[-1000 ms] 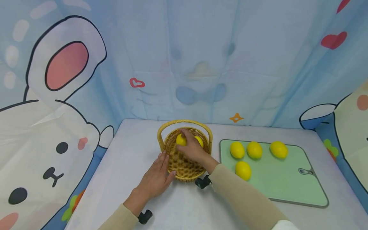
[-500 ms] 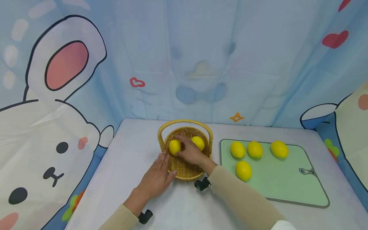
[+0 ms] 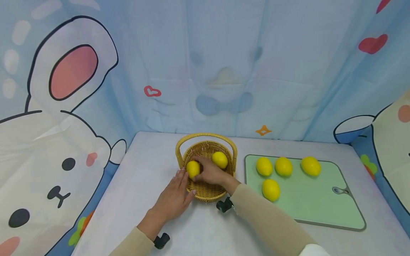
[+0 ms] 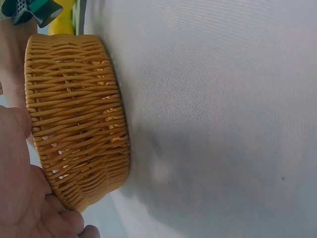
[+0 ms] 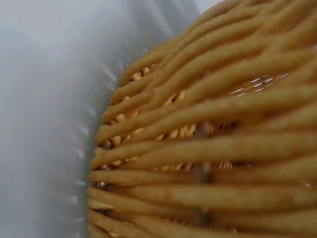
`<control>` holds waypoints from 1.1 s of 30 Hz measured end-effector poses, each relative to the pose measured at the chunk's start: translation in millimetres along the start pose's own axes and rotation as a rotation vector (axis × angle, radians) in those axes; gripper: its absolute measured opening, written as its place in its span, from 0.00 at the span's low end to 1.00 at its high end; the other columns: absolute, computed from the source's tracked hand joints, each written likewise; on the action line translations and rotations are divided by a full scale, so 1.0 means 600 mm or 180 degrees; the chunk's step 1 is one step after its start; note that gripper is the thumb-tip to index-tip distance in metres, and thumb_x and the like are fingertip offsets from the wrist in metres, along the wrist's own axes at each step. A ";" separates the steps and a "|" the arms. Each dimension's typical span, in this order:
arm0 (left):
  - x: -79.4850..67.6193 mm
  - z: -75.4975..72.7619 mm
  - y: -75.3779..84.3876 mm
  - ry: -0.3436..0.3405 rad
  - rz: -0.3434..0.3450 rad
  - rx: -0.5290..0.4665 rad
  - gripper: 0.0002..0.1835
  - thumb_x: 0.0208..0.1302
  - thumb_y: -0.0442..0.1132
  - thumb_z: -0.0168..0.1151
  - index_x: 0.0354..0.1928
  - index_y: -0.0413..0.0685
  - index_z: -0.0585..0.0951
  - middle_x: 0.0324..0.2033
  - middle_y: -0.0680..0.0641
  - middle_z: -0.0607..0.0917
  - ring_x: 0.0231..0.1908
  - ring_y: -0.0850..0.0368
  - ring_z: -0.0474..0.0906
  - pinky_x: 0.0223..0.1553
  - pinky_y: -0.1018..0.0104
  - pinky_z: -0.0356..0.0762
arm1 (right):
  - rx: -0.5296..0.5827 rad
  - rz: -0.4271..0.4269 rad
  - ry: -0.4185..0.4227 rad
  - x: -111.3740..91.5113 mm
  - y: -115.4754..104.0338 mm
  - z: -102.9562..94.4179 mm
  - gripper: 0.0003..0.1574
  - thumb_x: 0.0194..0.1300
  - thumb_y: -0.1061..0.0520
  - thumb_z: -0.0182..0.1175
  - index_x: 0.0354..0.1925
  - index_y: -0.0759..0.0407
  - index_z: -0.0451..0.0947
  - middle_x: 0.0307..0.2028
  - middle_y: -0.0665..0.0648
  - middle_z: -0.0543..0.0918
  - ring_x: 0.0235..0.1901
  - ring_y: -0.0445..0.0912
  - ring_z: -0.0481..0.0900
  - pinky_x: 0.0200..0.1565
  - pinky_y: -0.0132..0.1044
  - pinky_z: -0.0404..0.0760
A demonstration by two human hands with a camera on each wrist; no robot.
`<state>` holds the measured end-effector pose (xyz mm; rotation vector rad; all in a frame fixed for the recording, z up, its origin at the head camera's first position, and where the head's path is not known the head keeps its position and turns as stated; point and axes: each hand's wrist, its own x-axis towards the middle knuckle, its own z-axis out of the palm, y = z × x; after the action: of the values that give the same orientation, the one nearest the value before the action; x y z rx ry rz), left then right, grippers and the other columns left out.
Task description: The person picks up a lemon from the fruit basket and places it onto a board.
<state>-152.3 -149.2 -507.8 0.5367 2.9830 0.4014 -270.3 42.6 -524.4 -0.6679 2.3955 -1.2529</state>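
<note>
In the head view my right hand (image 3: 209, 171) reaches into the round wicker basket (image 3: 208, 195) and holds a lemon (image 3: 193, 169) against the left part of its inside, thumb and fingers on either side. A second lemon (image 3: 220, 160) lies behind that hand, in the back right of the basket. My left hand (image 3: 173, 196) rests on the near left rim, its fingers straight and the thumb spread. In the left wrist view that hand's fingers (image 4: 54, 218) touch the edge of the wicker wall (image 4: 79, 119). Only the outer weave (image 5: 213, 144) fills the right wrist view; the right hand is hidden there.
A light green cutting board (image 3: 320, 206) lies to the right of the basket with several lemons (image 3: 283, 167) on it. The basket's tall arched handle (image 3: 206, 135) stands up over its back. A printed blue curtain (image 3: 224, 64) hangs behind the white table (image 3: 153, 156).
My right hand has moved the lemon toward the near left side of the basket, uncovering the second lemon. The left hand stays in place on the rim.
</note>
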 end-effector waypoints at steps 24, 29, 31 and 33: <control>-0.001 0.001 0.001 0.0038 -0.0014 -0.0027 0.43 0.84 0.62 0.40 0.83 0.34 0.53 0.84 0.37 0.47 0.84 0.44 0.46 0.83 0.50 0.53 | -0.0100 -0.0003 0.0214 -0.015 -0.018 -0.015 0.51 0.63 0.58 0.74 0.79 0.51 0.63 0.76 0.59 0.68 0.63 0.54 0.76 0.65 0.54 0.79; -0.002 0.000 0.001 0.0044 -0.0017 -0.0049 0.43 0.84 0.62 0.41 0.83 0.34 0.53 0.84 0.37 0.48 0.84 0.44 0.47 0.83 0.49 0.53 | 0.0044 -0.0050 0.0333 -0.027 -0.024 -0.020 0.50 0.64 0.59 0.73 0.79 0.48 0.63 0.77 0.57 0.66 0.64 0.54 0.76 0.65 0.55 0.79; -0.002 0.000 0.001 0.0043 -0.0020 -0.0056 0.43 0.84 0.62 0.41 0.83 0.34 0.53 0.84 0.37 0.48 0.84 0.43 0.47 0.83 0.49 0.53 | 0.0062 -0.0076 0.0362 -0.032 -0.025 -0.021 0.50 0.65 0.59 0.72 0.79 0.47 0.62 0.77 0.56 0.65 0.65 0.54 0.76 0.65 0.55 0.80; -0.003 0.000 0.001 0.0048 -0.0020 -0.0069 0.43 0.84 0.62 0.41 0.83 0.34 0.53 0.84 0.37 0.48 0.84 0.43 0.47 0.82 0.49 0.54 | 0.0075 -0.0091 0.0382 -0.038 -0.027 -0.022 0.50 0.66 0.58 0.72 0.79 0.46 0.61 0.78 0.56 0.65 0.65 0.55 0.76 0.66 0.56 0.79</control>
<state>-150.5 -149.1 -507.3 0.5246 2.9903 0.4387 -254.2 56.4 -501.6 -0.6392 2.4708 -1.3670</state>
